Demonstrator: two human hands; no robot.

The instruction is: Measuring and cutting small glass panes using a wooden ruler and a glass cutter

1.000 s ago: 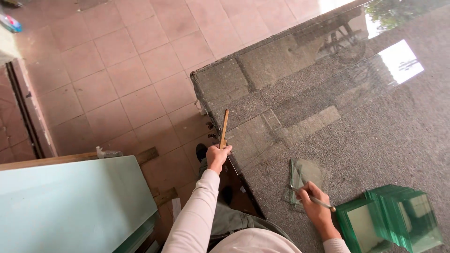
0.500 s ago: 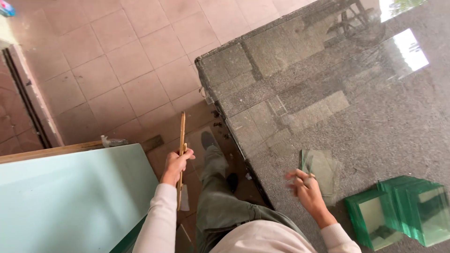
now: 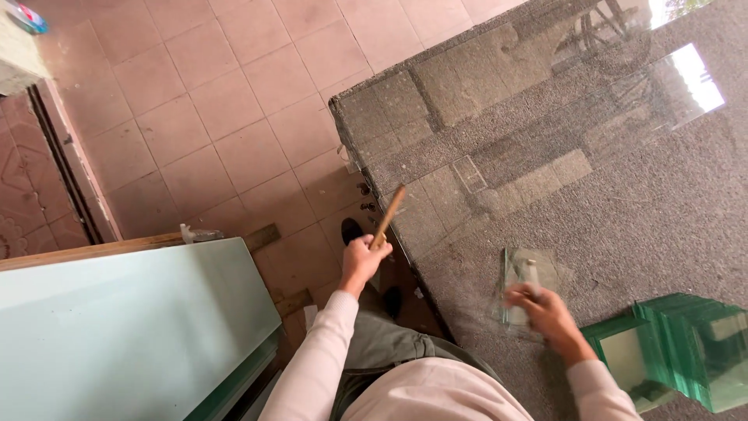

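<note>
My left hand (image 3: 361, 262) grips a thin wooden stick (image 3: 388, 217) that points up and to the right, its tip over the near edge of the grey granite table (image 3: 608, 156). My right hand (image 3: 543, 313) is blurred and rests on a small clear glass piece (image 3: 520, 274) lying flat on the table; it seems to hold a small tool, which I cannot make out. Just to the right of that hand stands a stack of green-edged glass squares (image 3: 686, 351).
A large pale green glass sheet (image 3: 117, 327) on a wooden frame (image 3: 132, 245) lies at the left, close to my left arm. Pink floor tiles (image 3: 234, 117) fill the gap between sheet and table. A door track (image 3: 66, 156) runs along the far left.
My left hand has swung the stick from beside the glass sheet back toward the table edge. My right hand stays on the small glass piece and has shifted slightly.
</note>
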